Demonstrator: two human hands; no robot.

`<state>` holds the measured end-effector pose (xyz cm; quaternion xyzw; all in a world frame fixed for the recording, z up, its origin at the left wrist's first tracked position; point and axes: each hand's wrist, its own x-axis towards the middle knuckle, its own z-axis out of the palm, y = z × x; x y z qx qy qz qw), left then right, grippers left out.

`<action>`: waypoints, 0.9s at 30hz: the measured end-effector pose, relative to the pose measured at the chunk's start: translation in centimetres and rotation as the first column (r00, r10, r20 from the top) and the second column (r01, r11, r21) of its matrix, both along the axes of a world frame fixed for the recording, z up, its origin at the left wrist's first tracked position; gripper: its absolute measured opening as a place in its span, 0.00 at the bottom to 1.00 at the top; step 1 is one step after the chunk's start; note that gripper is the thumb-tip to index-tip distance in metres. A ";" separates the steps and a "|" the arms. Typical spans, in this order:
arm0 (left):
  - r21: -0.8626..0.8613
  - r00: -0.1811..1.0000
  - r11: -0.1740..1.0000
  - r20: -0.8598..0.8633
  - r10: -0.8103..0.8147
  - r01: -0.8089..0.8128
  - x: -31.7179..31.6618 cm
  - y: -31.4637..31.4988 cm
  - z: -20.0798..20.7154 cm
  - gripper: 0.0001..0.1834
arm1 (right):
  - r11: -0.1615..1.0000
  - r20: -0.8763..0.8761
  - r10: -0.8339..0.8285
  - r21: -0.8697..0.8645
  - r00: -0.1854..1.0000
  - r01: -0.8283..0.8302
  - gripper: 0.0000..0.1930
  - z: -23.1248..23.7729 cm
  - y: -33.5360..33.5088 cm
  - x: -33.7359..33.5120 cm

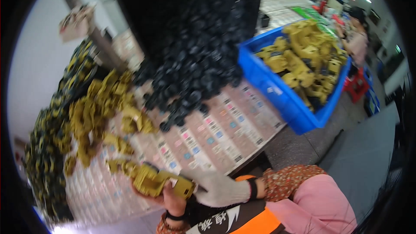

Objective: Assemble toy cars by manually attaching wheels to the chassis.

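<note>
A yellow moulded plastic part (149,181), with curved sections and a boxy end, is held low over the near edge of the table. My bare left hand (173,200) grips it from below, its thumb lying on the near side. A pale knitted glove covers my right hand (223,188); it is closed at the part's right end, its fingertips partly hidden and blurred. Just beyond my left hand, more yellow parts (117,143) lie loose on the table, heaped higher toward the left.
A large dark bin (130,13) lies tipped, spilling small black round pieces (195,73) onto the paper-covered table (203,141). A blue crate (281,104) of yellow parts stands at the right. Yellow-and-black assemblies (45,147) are stacked along the left. Another person (357,39) sits far right.
</note>
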<state>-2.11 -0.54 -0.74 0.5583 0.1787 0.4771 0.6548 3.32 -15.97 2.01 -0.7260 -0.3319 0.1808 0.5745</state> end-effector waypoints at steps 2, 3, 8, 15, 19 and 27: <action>0.117 0.995 0.989 -0.032 0.099 -0.095 1.1 -0.7 0.3 0.58 | 0.998 0.014 -0.051 0.037 0.999 0.051 0.29 0.6 -0.1 0.1; 0.194 0.990 0.971 0.003 0.143 -0.141 1.4 -0.7 -0.1 0.60 | 0.996 0.036 -0.087 0.037 0.996 0.085 0.29 1.3 -0.5 0.4; 0.121 0.994 0.987 0.047 0.099 -0.104 3.8 -3.5 1.8 0.60 | 0.993 0.083 -0.037 -0.108 0.996 0.046 0.31 5.5 -2.4 1.5; 0.240 0.592 0.550 -0.169 -0.788 0.800 3.9 -2.5 4.8 0.45 | 0.861 0.718 -0.439 0.164 0.540 0.482 0.31 9.3 -9.6 5.2; 0.221 0.568 0.545 -0.056 -0.821 0.809 5.7 -4.2 10.4 0.41 | 0.554 0.868 -0.494 0.271 0.048 0.787 0.32 13.4 -19.6 9.9; -0.046 0.680 0.716 -0.277 -0.679 0.697 3.3 3.2 4.2 0.20 | -0.257 0.751 -0.622 0.072 -0.222 0.964 0.30 16.6 -39.8 20.1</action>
